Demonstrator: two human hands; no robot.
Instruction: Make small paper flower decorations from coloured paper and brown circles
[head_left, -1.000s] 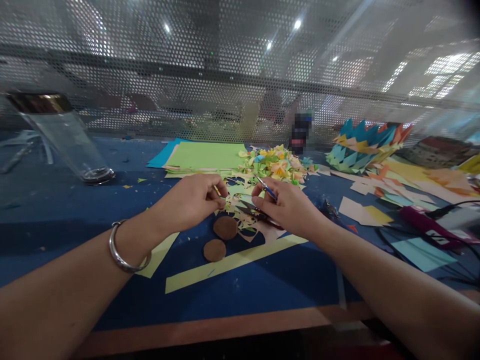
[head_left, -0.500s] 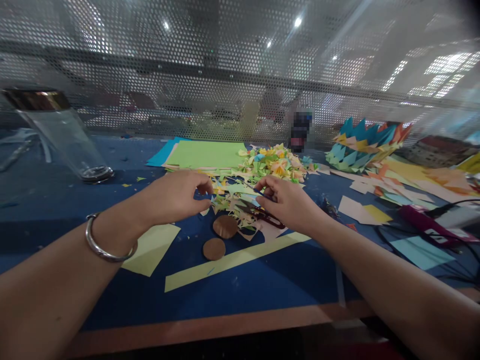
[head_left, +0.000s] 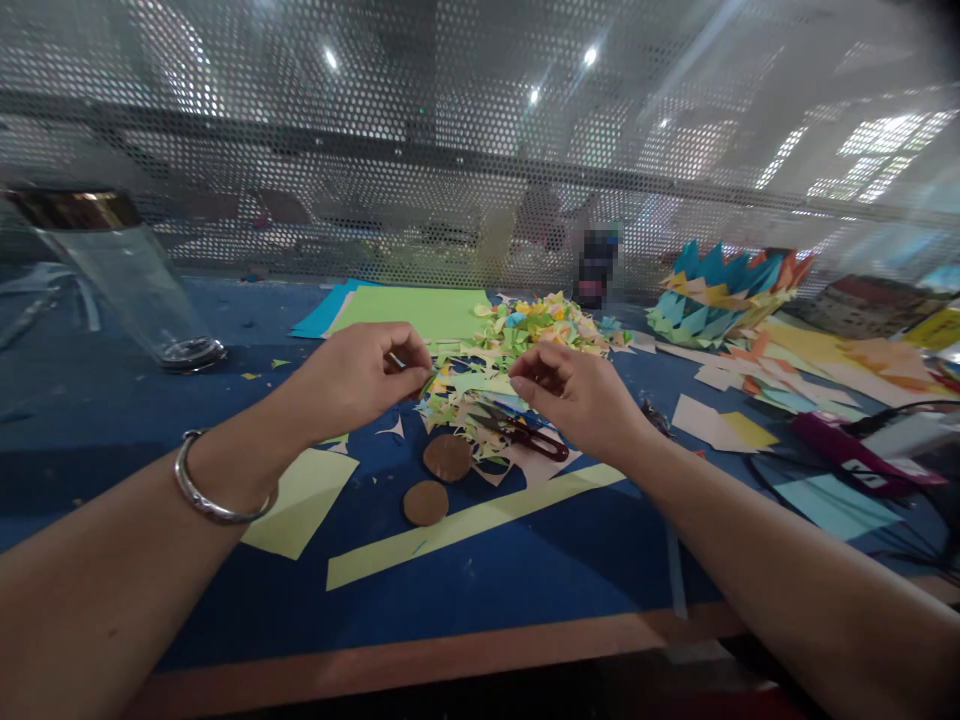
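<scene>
My left hand [head_left: 375,372], with a silver bangle on the wrist, hovers left of the paper scraps, thumb and fingertips pinched together. A sliver of green shows by the fingertips, too small to name. My right hand [head_left: 574,390] faces it across the scraps, fingers curled towards the thumb; anything between them is hidden. Below it, a pair of scissors [head_left: 551,443] with dark red handles lies on the cut paper scraps [head_left: 457,395]. Two round brown discs, the larger disc [head_left: 448,458] and the smaller disc [head_left: 425,503], rest nearer me, beside a pale yellow paper strip [head_left: 480,520].
Behind my hands lie green paper sheets [head_left: 420,310] and a heap of small folded paper pieces [head_left: 551,322]. A glass bottle [head_left: 142,280] stands at left. Zigzag paper crowns [head_left: 724,295], a magenta box [head_left: 847,450] and cables occupy the right. Perforated metal sheeting [head_left: 450,120] closes the back.
My left thumb and fingers have come together from a parted position, and that hand has risen slightly. My right hand has lifted a little off the scissors, its fingers curling closer.
</scene>
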